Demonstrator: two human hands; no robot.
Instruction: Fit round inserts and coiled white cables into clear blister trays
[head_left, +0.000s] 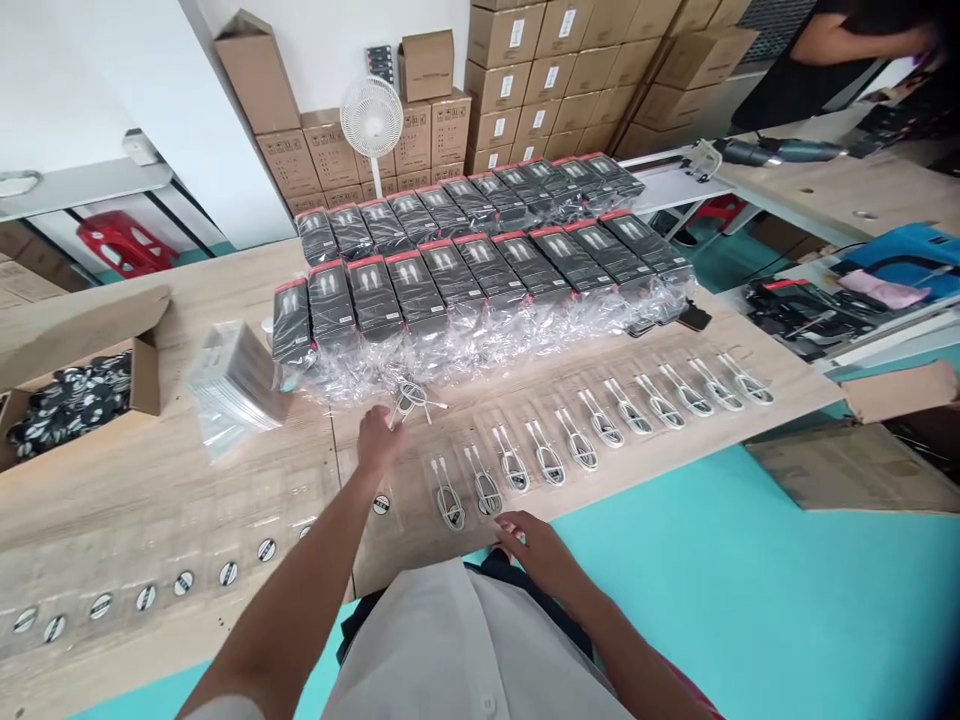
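Note:
My left hand (379, 440) reaches across the light wood table (161, 490), its fingertips at a coiled white cable (410, 402) that lies against the edge of clear plastic wrap (480, 345). Whether the hand grips the cable I cannot tell. My right hand (536, 553) rests near the table's front edge with its fingers apart, holding nothing. Closest to it is a white cable in a clear tray (486, 490). A long row of these trays (626, 415) runs diagonally to the right. Beneath my left forearm, small round black-and-white discs in clear trays (184, 583) line the table.
Several rows of black boxes with red tops (450, 270) stand on the table. A stack of clear trays (236, 375) and an open carton of black-and-white discs (75, 400) lie left. Stacked cartons (510, 90) and a white fan (371, 118) stand behind; a co-worker (825, 50) is far right.

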